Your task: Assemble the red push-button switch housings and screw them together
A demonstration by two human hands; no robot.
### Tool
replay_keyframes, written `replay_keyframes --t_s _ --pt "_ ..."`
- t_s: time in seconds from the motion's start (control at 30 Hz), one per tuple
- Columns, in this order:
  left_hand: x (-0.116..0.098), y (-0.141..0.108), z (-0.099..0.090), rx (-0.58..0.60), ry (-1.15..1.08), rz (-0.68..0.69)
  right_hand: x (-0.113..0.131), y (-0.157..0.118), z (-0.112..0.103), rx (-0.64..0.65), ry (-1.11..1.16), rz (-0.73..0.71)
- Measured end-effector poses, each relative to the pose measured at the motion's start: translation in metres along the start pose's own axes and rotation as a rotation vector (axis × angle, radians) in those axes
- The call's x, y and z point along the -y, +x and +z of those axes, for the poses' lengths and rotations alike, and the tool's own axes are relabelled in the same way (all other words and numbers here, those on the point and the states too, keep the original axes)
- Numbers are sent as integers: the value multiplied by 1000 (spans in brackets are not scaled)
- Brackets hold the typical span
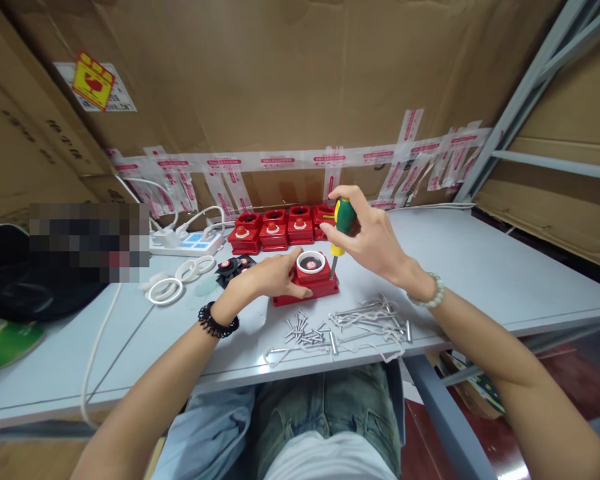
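Note:
A red housing (320, 285) with a white ring (311, 262) round a dark centre lies on the table. My left hand (276, 275) grips its left side, thumb along the front. In my right hand (367, 237) is a green and yellow screwdriver (346, 217), held upright with its tip at the housing's right corner. Loose screws (305, 331) lie in front of the housing. Beside them is a pile of metal rods with white cords (367, 315). Black round parts (233, 269) sit behind my left wrist.
Several red housings (273, 230) stand in a row at the back. White rings (166, 291) lie at the left, near a power strip (187, 244) with cables. A dark bag (35, 280) is at the far left. Taped cardboard (290, 87) rises behind the table; a metal frame (515, 100) stands right.

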State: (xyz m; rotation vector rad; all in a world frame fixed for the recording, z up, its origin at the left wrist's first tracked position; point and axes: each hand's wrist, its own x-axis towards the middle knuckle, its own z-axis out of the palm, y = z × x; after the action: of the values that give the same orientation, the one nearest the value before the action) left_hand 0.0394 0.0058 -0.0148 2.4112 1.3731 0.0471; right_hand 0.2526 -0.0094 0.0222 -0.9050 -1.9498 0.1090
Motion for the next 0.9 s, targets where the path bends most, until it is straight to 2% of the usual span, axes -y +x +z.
replay_keyframes --t_s 0.1,0.17,0.2,0.37,0.43,0.53,0.67,0.77,0.9 --pt "0 0 0 -2 -9 15 -6 4 -17 269 264 -5" --pt "0 0 0 -7 -20 25 -7 5 -26 366 379 17" --pt "0 0 0 -5 -25 21 -7 5 -28 365 385 28" --pt "2 1 2 -3 -41 15 4 -1 -26 186 174 48" --pt "3 1 2 -7 -47 24 6 -2 -25 161 135 45" --pt "3 1 2 -15 -67 8 7 -3 -27 143 150 14" --pt "6 3 4 -38 -148 57 15 -4 -28 21 267 27" --pt "11 3 11 -100 -231 111 18 -9 -15 76 411 81" --pt "19 2 23 -230 -293 113 14 -18 12 163 518 138"
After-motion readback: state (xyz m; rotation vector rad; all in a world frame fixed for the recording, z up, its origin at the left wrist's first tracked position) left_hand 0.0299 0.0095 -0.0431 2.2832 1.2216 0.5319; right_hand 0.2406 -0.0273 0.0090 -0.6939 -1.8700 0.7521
